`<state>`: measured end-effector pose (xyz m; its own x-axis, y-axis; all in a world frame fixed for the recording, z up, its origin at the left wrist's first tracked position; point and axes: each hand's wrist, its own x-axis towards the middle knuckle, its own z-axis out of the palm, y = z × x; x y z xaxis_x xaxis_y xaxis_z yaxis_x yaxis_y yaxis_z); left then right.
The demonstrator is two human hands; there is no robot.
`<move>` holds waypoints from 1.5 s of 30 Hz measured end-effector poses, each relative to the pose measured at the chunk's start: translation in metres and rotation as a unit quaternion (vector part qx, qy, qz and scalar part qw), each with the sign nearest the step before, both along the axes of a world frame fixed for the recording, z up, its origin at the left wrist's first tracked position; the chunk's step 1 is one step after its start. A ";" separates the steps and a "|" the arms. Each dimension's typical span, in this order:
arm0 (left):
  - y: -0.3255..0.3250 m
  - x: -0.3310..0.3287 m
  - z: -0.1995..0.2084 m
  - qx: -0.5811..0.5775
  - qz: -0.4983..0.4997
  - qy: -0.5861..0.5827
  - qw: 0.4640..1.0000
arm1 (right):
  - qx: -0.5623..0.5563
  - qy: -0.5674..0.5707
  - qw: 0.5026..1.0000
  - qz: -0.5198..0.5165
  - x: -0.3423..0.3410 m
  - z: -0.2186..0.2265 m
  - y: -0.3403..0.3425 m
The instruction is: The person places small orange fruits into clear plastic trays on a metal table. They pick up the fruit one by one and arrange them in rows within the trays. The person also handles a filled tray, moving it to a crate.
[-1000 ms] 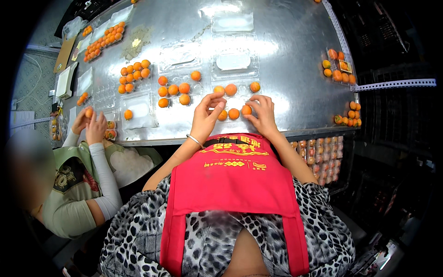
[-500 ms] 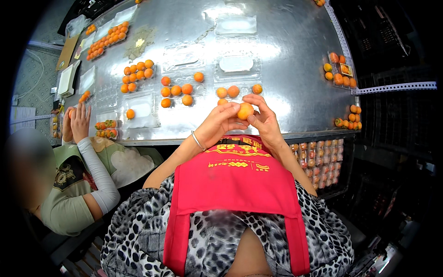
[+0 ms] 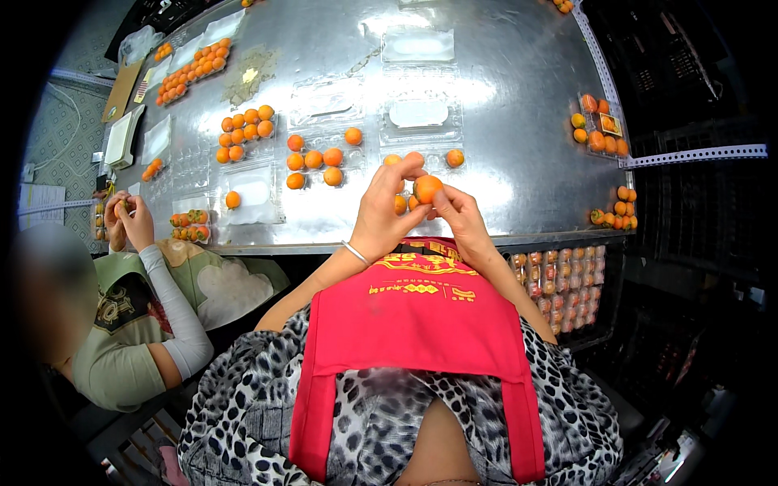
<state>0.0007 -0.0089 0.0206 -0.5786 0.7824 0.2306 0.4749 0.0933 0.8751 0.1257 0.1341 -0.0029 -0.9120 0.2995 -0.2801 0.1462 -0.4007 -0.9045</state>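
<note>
Above the table's near edge I hold a round orange persimmon [image 3: 429,189] between both hands. My left hand [image 3: 384,212] is closed about its left side with curled fingers. My right hand [image 3: 465,217] pinches it from the right, thumb and fingertips on the skin. Just behind my fingers, a clear plastic tray holds several persimmons; one persimmon [image 3: 455,158] is at its right, and others are partly covered by my left hand. To the left, another clear tray has several persimmons [image 3: 314,159] set in its hollows.
Clear clamshell packs [image 3: 418,113] lie farther back on the metal table [image 3: 519,162]. Fuller trays of persimmons [image 3: 245,134] stand to the left, a filled pack [image 3: 601,130] at the right edge. Below the edge sits a crate of packed fruit [image 3: 567,283]. A co-worker's hands [image 3: 130,220] hold a fruit at far left.
The persimmon has been turned in my hands and shifted slightly. My left hand has risen and its fingers now reach farther up. The co-worker's hands have lowered around their fruit.
</note>
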 end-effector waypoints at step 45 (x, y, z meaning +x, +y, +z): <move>-0.007 -0.001 -0.013 0.086 -0.020 -0.442 0.892 | 0.553 0.103 0.807 -0.178 -0.007 0.002 -0.003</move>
<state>-0.0006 -0.0155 0.0078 -0.5665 0.8034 -0.1835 -0.4091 -0.0809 0.9089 0.1186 0.1312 -0.0013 -0.7066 0.5152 0.4851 0.0007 0.6861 -0.7275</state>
